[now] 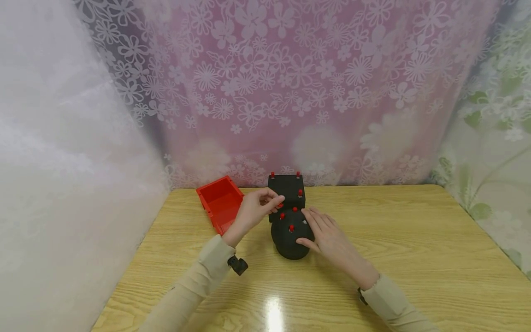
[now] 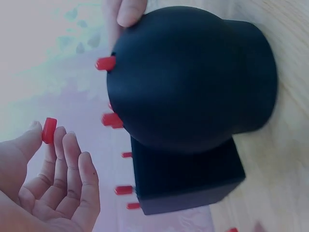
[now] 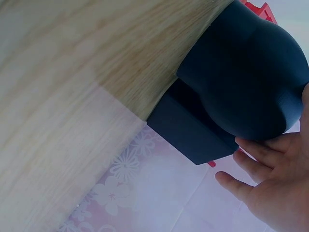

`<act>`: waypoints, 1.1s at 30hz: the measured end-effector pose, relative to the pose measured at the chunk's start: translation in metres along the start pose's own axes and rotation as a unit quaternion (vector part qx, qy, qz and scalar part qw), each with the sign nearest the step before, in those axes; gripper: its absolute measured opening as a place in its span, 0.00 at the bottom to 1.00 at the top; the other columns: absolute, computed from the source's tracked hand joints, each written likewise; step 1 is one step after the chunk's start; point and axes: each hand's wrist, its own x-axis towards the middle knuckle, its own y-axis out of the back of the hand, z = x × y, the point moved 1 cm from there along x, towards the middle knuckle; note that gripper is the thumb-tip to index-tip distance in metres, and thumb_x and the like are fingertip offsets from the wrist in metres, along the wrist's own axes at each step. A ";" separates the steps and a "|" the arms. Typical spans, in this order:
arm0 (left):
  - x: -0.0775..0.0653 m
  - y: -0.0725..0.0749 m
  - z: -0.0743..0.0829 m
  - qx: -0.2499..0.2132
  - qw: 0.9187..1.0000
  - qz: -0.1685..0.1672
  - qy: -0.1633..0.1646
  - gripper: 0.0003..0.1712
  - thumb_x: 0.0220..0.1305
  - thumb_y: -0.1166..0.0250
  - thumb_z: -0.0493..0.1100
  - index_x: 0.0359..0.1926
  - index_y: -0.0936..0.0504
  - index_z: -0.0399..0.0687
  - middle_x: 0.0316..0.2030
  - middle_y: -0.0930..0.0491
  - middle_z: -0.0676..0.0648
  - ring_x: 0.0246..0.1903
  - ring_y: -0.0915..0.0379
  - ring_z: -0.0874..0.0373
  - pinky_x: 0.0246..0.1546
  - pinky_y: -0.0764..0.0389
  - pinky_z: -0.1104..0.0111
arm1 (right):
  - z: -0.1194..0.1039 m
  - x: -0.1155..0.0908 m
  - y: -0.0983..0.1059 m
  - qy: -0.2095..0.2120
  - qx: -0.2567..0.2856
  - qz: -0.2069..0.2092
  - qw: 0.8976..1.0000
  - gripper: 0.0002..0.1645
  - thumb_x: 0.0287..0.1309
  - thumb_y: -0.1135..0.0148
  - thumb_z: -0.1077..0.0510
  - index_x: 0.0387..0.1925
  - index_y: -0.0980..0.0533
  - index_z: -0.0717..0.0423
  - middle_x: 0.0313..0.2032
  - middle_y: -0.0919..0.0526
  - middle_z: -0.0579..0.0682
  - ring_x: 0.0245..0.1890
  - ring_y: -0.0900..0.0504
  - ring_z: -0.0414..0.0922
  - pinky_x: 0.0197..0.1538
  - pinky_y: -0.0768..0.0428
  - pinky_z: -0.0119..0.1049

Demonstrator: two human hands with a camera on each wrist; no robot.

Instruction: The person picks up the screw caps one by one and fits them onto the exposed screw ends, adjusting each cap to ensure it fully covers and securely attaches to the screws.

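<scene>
Between thumb and forefinger my left hand [image 1: 256,208] pinches a small red cap [image 2: 49,130], held in the air apart from the black ball. This black ball [image 1: 286,240] stands on a short round base on the table, several red caps [image 1: 292,228] sticking up from its top. A bare metal stud [image 1: 304,222] shows on its upper right. My right hand [image 1: 333,242] rests on the ball's right side, its fingers extended along the surface. Directly behind is a black box [image 1: 286,185], also carrying red caps [image 1: 300,192] on top.
A red open-topped bin [image 1: 220,203] stands at the back left of the wooden table [image 1: 394,230], next to my left hand. Its floor is partly hidden by that hand. A flowered curtain [image 1: 298,92] hangs behind the table's far edge.
</scene>
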 end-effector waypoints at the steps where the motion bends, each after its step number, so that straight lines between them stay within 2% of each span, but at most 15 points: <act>1: 0.001 -0.002 0.003 0.006 1.000 0.000 -0.009 0.13 0.69 0.33 0.53 0.40 0.14 0.48 0.34 0.13 0.49 0.34 0.15 0.47 0.36 0.14 0.65 | 0.000 0.000 0.000 0.000 0.000 0.001 1.000 0.55 0.69 0.65 0.25 0.72 0.37 0.67 0.68 0.29 0.66 0.69 0.30 0.59 0.66 0.28 0.58; 8: 0.007 -0.017 0.023 0.059 0.997 0.003 -0.053 0.10 0.67 0.31 0.51 0.38 0.14 0.51 0.32 0.13 0.51 0.31 0.16 0.57 0.32 0.17 0.72 | 0.001 0.000 -0.003 0.016 -0.011 0.024 1.000 0.56 0.70 0.70 0.25 0.71 0.35 0.69 0.65 0.27 0.67 0.67 0.28 0.60 0.63 0.25 0.58; 14: 0.009 -0.032 0.031 0.132 0.987 -0.003 -0.091 0.09 0.65 0.29 0.51 0.36 0.15 0.53 0.31 0.13 0.54 0.29 0.19 0.66 0.32 0.20 0.77 | 0.002 0.000 -0.005 0.036 -0.015 0.053 0.998 0.56 0.71 0.72 0.26 0.68 0.32 0.72 0.64 0.25 0.68 0.65 0.26 0.61 0.61 0.24 0.59; 19: 0.006 -0.041 0.032 0.188 0.973 -0.019 -0.131 0.07 0.63 0.28 0.51 0.37 0.14 0.55 0.31 0.13 0.57 0.28 0.21 0.70 0.33 0.21 0.79 | 0.001 -0.001 -0.005 0.046 -0.017 0.062 0.997 0.56 0.72 0.72 0.27 0.64 0.28 0.74 0.62 0.24 0.68 0.64 0.25 0.61 0.61 0.23 0.59; 26: 0.003 -0.047 0.033 0.311 0.938 -0.022 -0.153 0.11 0.62 0.29 0.56 0.40 0.13 0.59 0.32 0.13 0.60 0.32 0.21 0.68 0.29 0.25 0.80 | 0.001 -0.001 -0.005 0.043 0.004 0.062 0.997 0.54 0.71 0.70 0.27 0.67 0.31 0.72 0.63 0.25 0.69 0.64 0.26 0.63 0.60 0.24 0.60; 33: 0.002 -0.050 0.033 0.339 0.926 -0.027 -0.166 0.10 0.58 0.26 0.57 0.36 0.14 0.60 0.30 0.15 0.61 0.30 0.26 0.65 0.24 0.30 0.79 | 0.003 -0.001 -0.004 0.033 0.010 0.044 0.998 0.54 0.71 0.69 0.27 0.70 0.34 0.70 0.66 0.27 0.68 0.66 0.28 0.62 0.62 0.25 0.61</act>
